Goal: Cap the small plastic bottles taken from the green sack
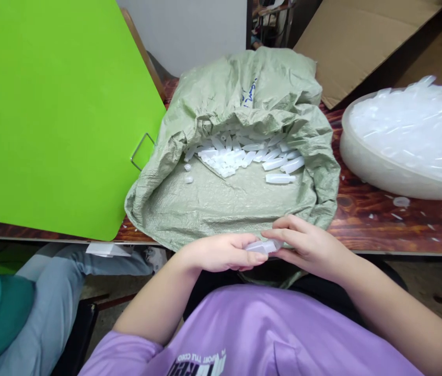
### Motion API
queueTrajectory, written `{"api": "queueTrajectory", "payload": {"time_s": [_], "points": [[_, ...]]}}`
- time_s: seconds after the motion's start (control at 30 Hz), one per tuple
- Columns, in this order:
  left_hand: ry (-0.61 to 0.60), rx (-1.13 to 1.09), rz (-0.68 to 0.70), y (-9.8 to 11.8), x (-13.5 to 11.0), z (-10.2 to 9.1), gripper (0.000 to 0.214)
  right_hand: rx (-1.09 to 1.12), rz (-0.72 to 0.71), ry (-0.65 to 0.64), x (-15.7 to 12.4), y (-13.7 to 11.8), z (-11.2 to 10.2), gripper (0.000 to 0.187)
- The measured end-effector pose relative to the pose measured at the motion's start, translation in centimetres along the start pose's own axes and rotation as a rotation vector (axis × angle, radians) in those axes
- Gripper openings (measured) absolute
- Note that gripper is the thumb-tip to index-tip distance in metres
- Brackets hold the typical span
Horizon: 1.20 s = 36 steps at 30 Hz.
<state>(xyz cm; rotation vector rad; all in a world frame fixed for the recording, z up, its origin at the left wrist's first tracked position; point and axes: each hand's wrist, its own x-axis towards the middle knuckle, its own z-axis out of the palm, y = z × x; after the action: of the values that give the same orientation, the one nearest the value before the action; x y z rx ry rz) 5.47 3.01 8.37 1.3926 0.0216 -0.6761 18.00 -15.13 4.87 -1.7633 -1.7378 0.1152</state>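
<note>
My left hand [224, 253] and my right hand [309, 245] meet at the table's near edge, both closed round a small translucent white plastic tube [262, 246] held between them. Right behind the hands lies an open grey-green woven sack [236, 203], its mouth folded back. Inside it sits a heap of several similar white plastic tubes [244, 154], with two small white caps [188, 173] loose at the left.
A large bright green board [48, 104] leans at the left. A round white tray [365, 162] piled with clear plastic pieces stands at the right on the brown wooden table [381, 219]. Cardboard [354, 42] lies behind. Another person's leg in grey-blue trousers [48, 292] is at the lower left.
</note>
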Motion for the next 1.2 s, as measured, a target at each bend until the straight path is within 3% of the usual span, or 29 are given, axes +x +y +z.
{"api": "queueTrajectory", "payload": {"time_s": [0.13, 0.27, 0.5, 0.63, 0.87, 0.97, 1.07, 1.13, 1.2], "points": [[-0.050, -0.216, -0.050, -0.2, 0.6, 0.0, 0.032, 0.010, 0.039, 0.073, -0.7, -0.1, 0.0, 0.028], [-0.028, -0.186, -0.077, -0.1, 0.6, 0.0, 0.034, 0.086, 0.085, 0.125, -1.1, -0.3, -0.1, 0.028], [0.113, -0.124, -0.034, -0.5, 0.0, 0.2, 0.031, 0.254, 0.083, 0.181, -1.3, -0.5, -0.1, 0.025], [0.100, -0.115, -0.014, -0.5, -0.3, 0.0, 0.029, 0.389, 0.086, 0.242, -1.0, -0.7, 0.3, 0.022], [-0.034, -0.195, -0.083, -1.2, -0.6, -1.0, 0.035, 0.155, -0.116, 0.185, -0.9, -1.7, 0.2, 0.022], [0.013, -0.083, -0.098, -1.2, -0.4, -0.7, 0.034, 0.272, 0.154, 0.054, -0.9, -1.7, 0.6, 0.016], [0.201, 0.125, -0.030, -1.0, -0.1, -0.1, 0.030, 0.347, 0.415, -0.017, -0.9, -1.4, 1.2, 0.034], [0.293, 0.187, 0.020, -0.9, 0.0, 0.0, 0.029, 0.258, 0.362, 0.062, -1.0, -1.2, 1.4, 0.031], [0.304, 0.203, 0.018, -1.0, -0.1, 0.1, 0.031, 0.205, 0.294, 0.078, -1.1, -1.2, 1.3, 0.037]]}}
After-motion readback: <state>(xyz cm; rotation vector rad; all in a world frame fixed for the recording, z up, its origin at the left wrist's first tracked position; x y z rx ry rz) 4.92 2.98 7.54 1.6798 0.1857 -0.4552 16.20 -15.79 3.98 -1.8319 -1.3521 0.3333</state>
